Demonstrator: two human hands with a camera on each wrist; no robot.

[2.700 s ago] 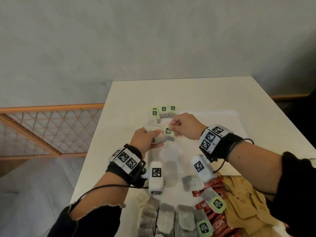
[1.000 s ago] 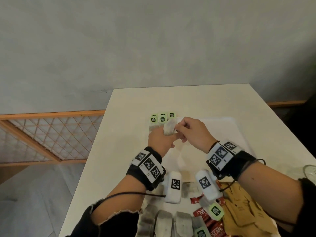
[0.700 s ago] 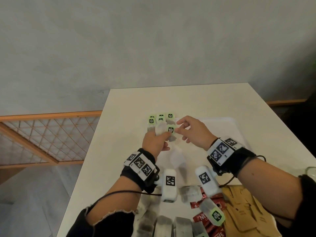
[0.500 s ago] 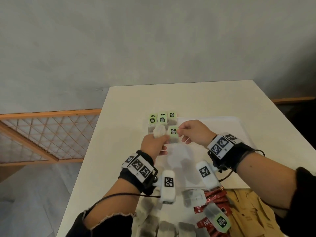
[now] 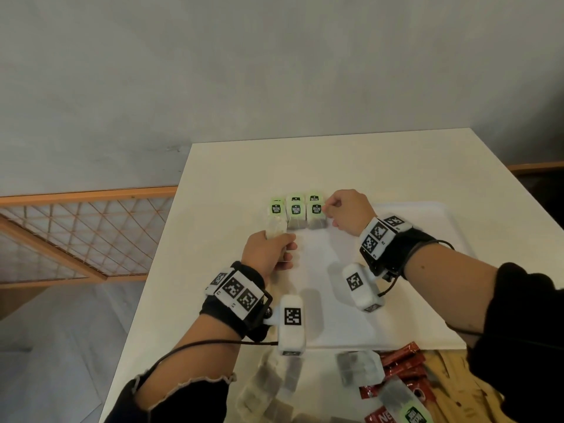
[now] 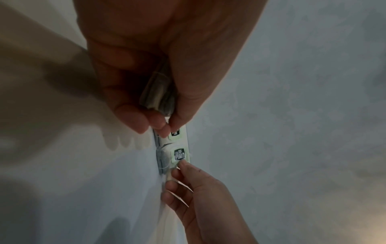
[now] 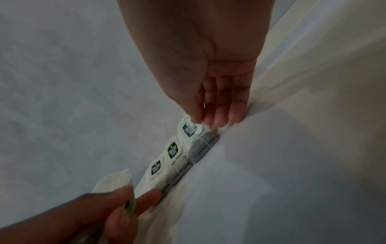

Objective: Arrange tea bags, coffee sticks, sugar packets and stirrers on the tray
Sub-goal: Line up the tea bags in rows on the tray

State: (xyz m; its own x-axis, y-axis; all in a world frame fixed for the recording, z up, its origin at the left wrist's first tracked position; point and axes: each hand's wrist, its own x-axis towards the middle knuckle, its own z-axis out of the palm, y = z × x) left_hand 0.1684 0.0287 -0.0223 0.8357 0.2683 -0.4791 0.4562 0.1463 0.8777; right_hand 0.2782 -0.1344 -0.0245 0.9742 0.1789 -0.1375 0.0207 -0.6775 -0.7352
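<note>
On the white table (image 5: 232,166) lies a white tray (image 5: 427,227), and along the tray's far left corner stands a short row of tea bags (image 5: 295,213) with green tags, packed side by side in two ranks. Left of the row, the left hand (image 5: 268,250) hovers over the tray's left edge with its fingers (image 6: 129,115) curled round a small bundle of tea bags (image 6: 158,92), thumb pressed against them; one pale bag sticks up out of the fist just beside the leftmost tag. At the row's right end, the right hand (image 5: 348,210) reaches down with fingers (image 7: 221,115) nearly straight and close together, their tips touching the top edge of the rightmost tea bag (image 7: 191,130); whether they pinch it I cannot tell. Nearer than the tray's near edge, loose tea bags (image 5: 268,389), red coffee sticks (image 5: 403,361) and brown sugar packets (image 5: 451,389) lie in a heap on the table.
</note>
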